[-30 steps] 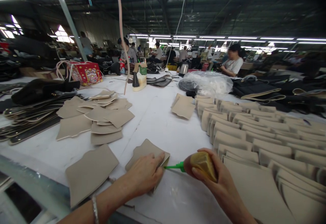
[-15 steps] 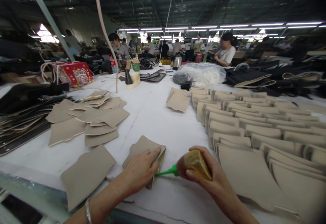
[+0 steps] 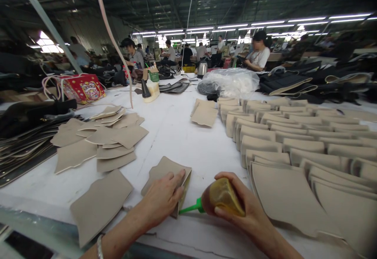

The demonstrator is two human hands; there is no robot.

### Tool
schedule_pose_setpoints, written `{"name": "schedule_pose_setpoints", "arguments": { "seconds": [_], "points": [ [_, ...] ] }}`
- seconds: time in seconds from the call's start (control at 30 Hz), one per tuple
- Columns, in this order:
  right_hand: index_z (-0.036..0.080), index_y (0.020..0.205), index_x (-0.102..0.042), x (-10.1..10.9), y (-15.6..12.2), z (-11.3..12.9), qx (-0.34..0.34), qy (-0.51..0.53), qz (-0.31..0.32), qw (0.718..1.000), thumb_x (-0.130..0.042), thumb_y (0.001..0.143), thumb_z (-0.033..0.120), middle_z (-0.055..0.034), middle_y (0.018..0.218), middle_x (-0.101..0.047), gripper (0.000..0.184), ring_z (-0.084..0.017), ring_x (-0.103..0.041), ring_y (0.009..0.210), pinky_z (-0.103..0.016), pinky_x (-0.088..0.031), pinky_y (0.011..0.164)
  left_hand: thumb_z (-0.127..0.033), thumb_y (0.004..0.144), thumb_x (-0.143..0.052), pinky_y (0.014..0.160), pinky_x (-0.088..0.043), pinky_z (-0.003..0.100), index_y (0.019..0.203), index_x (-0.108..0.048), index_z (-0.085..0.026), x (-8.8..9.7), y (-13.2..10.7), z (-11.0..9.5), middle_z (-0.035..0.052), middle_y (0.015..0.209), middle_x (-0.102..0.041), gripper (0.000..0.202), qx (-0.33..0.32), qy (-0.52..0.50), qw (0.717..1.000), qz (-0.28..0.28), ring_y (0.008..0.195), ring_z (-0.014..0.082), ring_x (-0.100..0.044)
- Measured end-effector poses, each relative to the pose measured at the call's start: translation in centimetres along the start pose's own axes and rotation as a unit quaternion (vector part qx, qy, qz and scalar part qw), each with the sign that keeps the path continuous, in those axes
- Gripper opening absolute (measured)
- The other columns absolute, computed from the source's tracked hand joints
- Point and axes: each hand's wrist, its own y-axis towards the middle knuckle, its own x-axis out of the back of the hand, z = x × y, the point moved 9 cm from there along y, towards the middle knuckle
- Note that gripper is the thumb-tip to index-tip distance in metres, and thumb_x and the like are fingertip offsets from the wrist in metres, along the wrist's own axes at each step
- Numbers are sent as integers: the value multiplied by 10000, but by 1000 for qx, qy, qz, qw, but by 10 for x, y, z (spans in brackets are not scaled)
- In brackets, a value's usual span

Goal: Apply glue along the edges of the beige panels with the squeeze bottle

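My left hand (image 3: 163, 196) lies over a beige leather-like piece (image 3: 161, 166) on the white table, fingers stretched out and pressing it down. The piece's right side is folded, and a shiny strip shows along that edge. In my right hand (image 3: 240, 204) is a squeeze bottle (image 3: 222, 198) of amber liquid, tilted on its side. Its thin green nozzle (image 3: 190, 208) points left, the tip at the folded edge's near corner. Another beige piece (image 3: 101, 204) lies flat to the left of my left hand.
Overlapping beige pieces (image 3: 114, 133) lie at left, beside stacked dark panels (image 3: 26, 145). Rows of folded beige pieces (image 3: 262, 145) cover the right side. Farther back are a clear plastic bag (image 3: 235, 82), a red bag (image 3: 81, 88) and a hanging hose (image 3: 113, 35). Several people work beyond.
The nozzle tip has slid down along the folded edge toward its near corner, and the bottle has tilted slightly. My left hand stays on the piece. The whole view has shifted a little.
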Motion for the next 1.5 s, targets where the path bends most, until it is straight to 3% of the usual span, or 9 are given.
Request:
{"name": "schedule_pose_setpoints", "arguments": {
  "seconds": [0.13,0.33,0.53,0.7,0.93,1.1,1.33,1.5],
  "points": [
    [271,1146,-447,6,0,1,15,-24,-24,999,-708,763,392,-1,1059,-531,479,-194,-544,915,-262,-436,805,-322,923,-294,827,-427,348,1408,-378,-227,0,-1,0,73,1057,-604,502,3,-1,1000,-3,936,244,-607],
    [292,1160,-444,1,-1,6,38,-10,13,999,-710,764,383,8,1064,-526,486,-185,-550,911,-246,-444,799,-320,923,-292,830,-428,365,1414,-369,-222,0,-2,0,81,1061,-604,507,2,-1,1000,-2,945,255,-607],
    [292,1155,-437,10,-1,0,37,-50,-59,996,-698,780,383,13,1047,-528,466,-173,-546,881,-244,-430,792,-319,932,-277,835,-429,359,1407,-382,-206,1,-2,0,85,1046,-603,500,1,-2,1000,-7,946,253,-605],
    [287,1155,-440,-3,-9,-7,9,13,-29,999,-698,752,437,18,991,-540,502,-173,-547,814,-243,-445,713,-313,929,-281,842,-426,362,1407,-379,-219,1,-2,0,83,1056,-604,497,7,-6,1000,-2,954,253,-603],
    [288,1149,-438,10,-6,-5,25,-37,-51,998,-700,769,394,4,1087,-524,474,-185,-547,945,-240,-436,820,-319,934,-270,832,-423,344,1411,-371,-224,0,-2,0,75,1062,-603,496,5,-1,1000,-4,944,239,-602],
    [284,1155,-437,-1,-5,-6,13,5,-3,1000,-693,761,428,7,1044,-531,492,-186,-558,899,-245,-458,782,-310,934,-262,822,-427,342,1412,-366,-220,-1,-3,0,77,1071,-598,498,2,5,1000,-2,940,236,-602],
    [286,1164,-418,20,4,-10,17,-38,-81,996,-686,785,409,16,965,-546,481,-174,-561,818,-253,-447,737,-314,935,-256,823,-425,344,1411,-363,-234,-2,-2,0,73,1078,-594,494,9,7,1000,1,923,230,-601],
    [269,1153,-427,7,4,-11,4,2,-27,1000,-695,764,436,11,973,-552,501,-183,-565,838,-263,-452,746,-310,935,-251,830,-423,330,1401,-378,-230,1,-1,-1,68,1055,-599,489,2,-10,1000,-2,929,221,-597]
  ]
}}
